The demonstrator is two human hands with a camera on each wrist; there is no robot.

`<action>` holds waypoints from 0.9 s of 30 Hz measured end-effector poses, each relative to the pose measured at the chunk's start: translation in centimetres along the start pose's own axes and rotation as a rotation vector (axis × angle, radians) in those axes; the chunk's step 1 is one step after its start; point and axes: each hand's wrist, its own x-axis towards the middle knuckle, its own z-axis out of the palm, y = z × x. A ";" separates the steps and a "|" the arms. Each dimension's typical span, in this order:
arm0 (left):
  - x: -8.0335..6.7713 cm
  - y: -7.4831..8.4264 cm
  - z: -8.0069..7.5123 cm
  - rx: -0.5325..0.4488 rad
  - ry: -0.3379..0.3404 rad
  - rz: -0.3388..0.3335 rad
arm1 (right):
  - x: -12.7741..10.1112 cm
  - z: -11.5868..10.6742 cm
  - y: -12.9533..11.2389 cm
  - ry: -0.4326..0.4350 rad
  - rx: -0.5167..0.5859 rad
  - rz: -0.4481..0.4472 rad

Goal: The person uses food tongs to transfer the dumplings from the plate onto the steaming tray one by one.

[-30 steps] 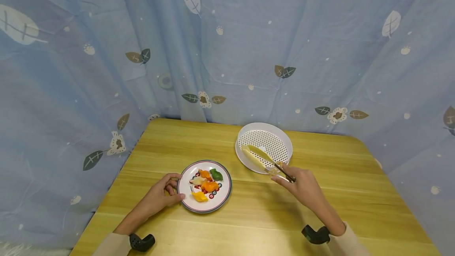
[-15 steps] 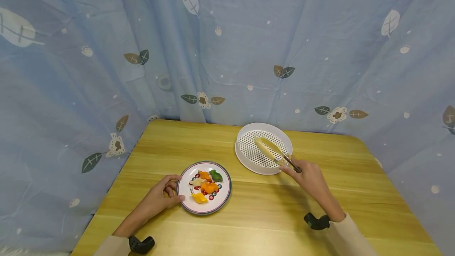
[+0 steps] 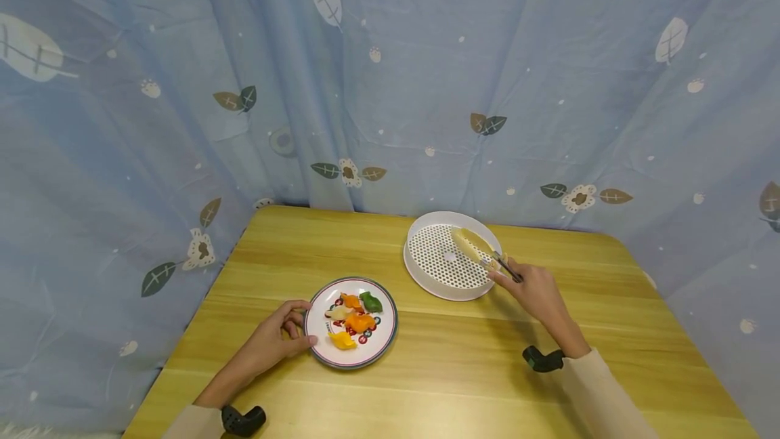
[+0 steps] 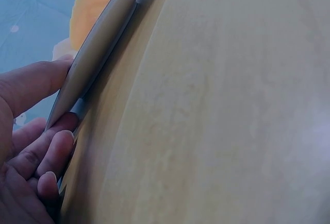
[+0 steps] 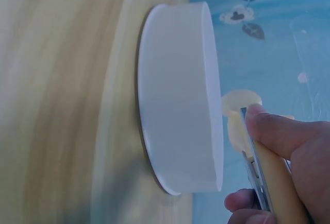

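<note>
My left hand [image 3: 274,334] grips the left rim of a white plate [image 3: 382,334] with a dark edge, thumb on top and a fingertip under it in the left wrist view. Several coloured dumplings lie on the plate, among them a green one [image 3: 370,301], an orange one [image 3: 360,322] and a yellow one [image 3: 342,340]. My right hand [image 3: 536,293] holds metal tongs [image 3: 479,242] with pale yellow ends. They reach over the right side of a round white steamer basket [image 3: 429,249] with a perforated base. I cannot tell whether anything is between the tong ends.
The plate and basket stand apart on a wooden table [image 3: 426,385], the basket near its back edge. A blue patterned curtain [image 3: 402,87] hangs behind and beside the table. Each wrist carries a black device [image 3: 244,420].
My right hand and the tongs have moved right and slightly away from me, from the basket's left side to its right. The left hand and plate have stayed in place.
</note>
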 end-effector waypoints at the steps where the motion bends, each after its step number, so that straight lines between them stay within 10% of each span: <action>1: 0.0 0.0 0.0 0.001 0.001 -0.003 | 0.2 0.0 0.1 0.001 -0.006 0.000; 27: -0.1 -0.1 0.1 0.007 -0.001 0.025 | 3.0 0.7 0.6 -0.041 -0.088 0.056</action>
